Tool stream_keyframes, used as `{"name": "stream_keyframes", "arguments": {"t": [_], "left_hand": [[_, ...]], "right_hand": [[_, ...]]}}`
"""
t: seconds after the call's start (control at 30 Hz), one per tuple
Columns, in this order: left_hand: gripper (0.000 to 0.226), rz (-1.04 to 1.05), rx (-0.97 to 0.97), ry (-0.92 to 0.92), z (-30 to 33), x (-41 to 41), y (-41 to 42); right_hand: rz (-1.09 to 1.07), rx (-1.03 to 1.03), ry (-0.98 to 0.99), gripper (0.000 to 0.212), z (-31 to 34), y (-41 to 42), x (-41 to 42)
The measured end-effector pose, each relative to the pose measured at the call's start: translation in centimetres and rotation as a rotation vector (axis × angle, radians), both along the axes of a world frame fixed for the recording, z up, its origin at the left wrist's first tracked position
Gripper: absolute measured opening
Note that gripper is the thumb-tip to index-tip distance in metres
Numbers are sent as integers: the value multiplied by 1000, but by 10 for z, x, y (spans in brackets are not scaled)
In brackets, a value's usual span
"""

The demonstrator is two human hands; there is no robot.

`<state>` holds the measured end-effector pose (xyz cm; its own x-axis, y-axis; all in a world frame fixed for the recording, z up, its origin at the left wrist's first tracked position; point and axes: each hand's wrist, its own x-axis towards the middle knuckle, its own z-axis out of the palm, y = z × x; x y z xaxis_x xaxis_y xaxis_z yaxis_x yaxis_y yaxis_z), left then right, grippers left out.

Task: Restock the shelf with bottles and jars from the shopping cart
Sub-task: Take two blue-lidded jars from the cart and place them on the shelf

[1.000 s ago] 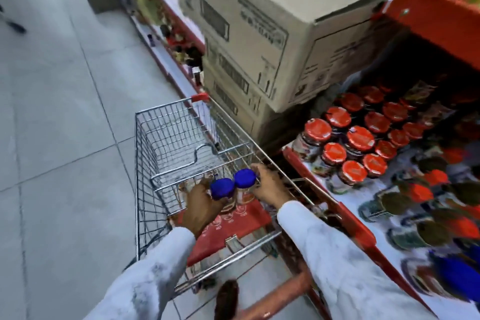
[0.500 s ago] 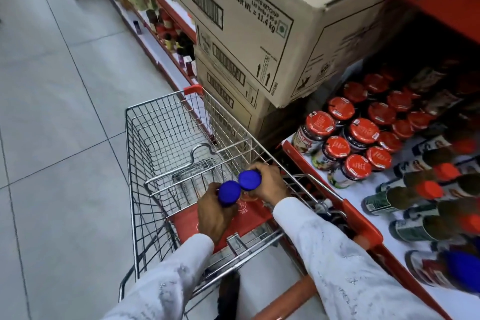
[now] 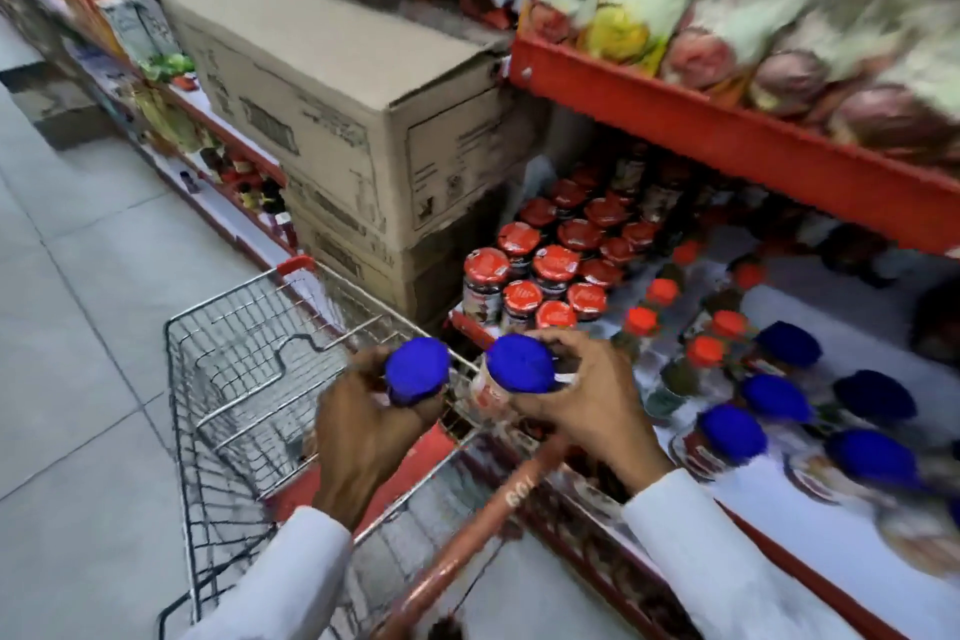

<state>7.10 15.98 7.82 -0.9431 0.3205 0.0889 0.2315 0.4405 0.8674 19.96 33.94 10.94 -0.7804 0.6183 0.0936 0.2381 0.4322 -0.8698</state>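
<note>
So, biggest thing first: the shelf runs down the right side, white deck with a red front lip, and it's already pretty crowded. Stacked cardboard boxes sit just past the far end of the shopping cart, which looks nearly empty from this angle. On the shelf there's a tight cluster of red-lidded jars at the back left, some orange-capped bottles in the middle, and a group of blue-lidded jars nearer the front.

Each of the hands has one jar. The left hand is wrapped around the left blue-lidded jar, over the cart basket. The right hand pinches the right blue-lidded jar just under its lid, fingers curled around the neck, right about over the cart's edge next to the shelf lip.

What I'd worry about: that right grip is high up by the lid, so if the jar swings it could slip. Also the gap among the blue ones looks tight, so setting two down at once could knock a neighbour over. Picture's blurry, so labels are unreadable.
</note>
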Motion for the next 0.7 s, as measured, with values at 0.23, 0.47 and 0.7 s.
{"name": "stream_keyframes", "arguments": {"t": [0.23, 0.47, 0.7], "left_hand": [[48, -378, 150, 81, 58, 107, 74], [49, -709, 113, 60, 50, 209, 151], [49, -897, -65, 35, 10, 279, 223]], "right_hand": [[-217, 53, 128, 59, 44, 30, 149], [-525, 114, 146, 51, 33, 60, 278], [-781, 113, 30, 54, -10, 93, 346]]}}
